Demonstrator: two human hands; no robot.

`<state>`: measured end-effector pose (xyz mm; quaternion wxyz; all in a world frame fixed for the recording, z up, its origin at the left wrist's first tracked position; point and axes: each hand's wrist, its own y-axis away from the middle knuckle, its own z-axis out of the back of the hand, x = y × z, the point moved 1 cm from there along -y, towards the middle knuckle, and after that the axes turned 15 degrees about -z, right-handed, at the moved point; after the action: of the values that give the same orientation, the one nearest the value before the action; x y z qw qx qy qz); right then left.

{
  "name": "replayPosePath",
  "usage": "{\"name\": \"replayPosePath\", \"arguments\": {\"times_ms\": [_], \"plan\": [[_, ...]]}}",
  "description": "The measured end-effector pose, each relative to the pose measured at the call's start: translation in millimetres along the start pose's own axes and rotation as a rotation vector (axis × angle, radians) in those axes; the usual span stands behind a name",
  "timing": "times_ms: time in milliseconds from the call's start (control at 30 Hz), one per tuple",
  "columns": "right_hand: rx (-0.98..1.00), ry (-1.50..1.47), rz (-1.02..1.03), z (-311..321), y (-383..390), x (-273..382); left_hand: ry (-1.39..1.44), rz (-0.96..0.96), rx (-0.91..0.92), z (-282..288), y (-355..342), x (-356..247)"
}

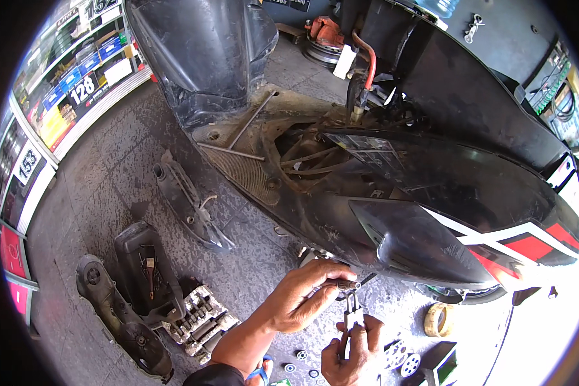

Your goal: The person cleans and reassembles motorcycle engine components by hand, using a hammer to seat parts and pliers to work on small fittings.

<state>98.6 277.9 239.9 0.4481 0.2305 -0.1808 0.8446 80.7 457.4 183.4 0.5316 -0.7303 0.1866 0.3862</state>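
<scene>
My left hand [307, 294] is closed around a small dark cylindrical part [342, 284] with a hollow end, pinched between thumb and fingers. Just below it, my right hand [355, 352] grips a silver two-pronged metal tool [353, 318]. The prongs point up and meet the dark part, or lie very close to it; the exact contact is too small to tell. Both hands are beside the lower edge of a black scooter [392, 206] with red and white stripes. A T-handle wrench [251, 125] lies on the scooter's footboard.
On the floor at left lie a long engine cover [119, 315], a black plastic tray [135, 257] with a brush [150, 278], and a metal block [202, 325]. A tape roll [438, 320], round metal discs [408, 363] and a black box [439, 365] lie at right.
</scene>
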Motion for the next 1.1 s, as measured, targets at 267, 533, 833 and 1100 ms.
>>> {"name": "replayPosePath", "arguments": {"times_ms": [267, 533, 833, 1100], "plan": [[0.083, 0.003, 0.041, 9, -9, -6, 0.080, 0.012, -0.014, 2, 3, 5], [0.237, -0.022, 0.073, 20, -21, -16, 0.177, 0.023, -0.048, 4, 4, 7], [0.276, -0.013, 0.107, 25, -29, -19, 0.230, 0.015, -0.070, 5, 5, 10], [0.361, -0.093, 0.097, 35, -35, -19, 0.260, 0.049, -0.091, 3, 1, 13]]}}
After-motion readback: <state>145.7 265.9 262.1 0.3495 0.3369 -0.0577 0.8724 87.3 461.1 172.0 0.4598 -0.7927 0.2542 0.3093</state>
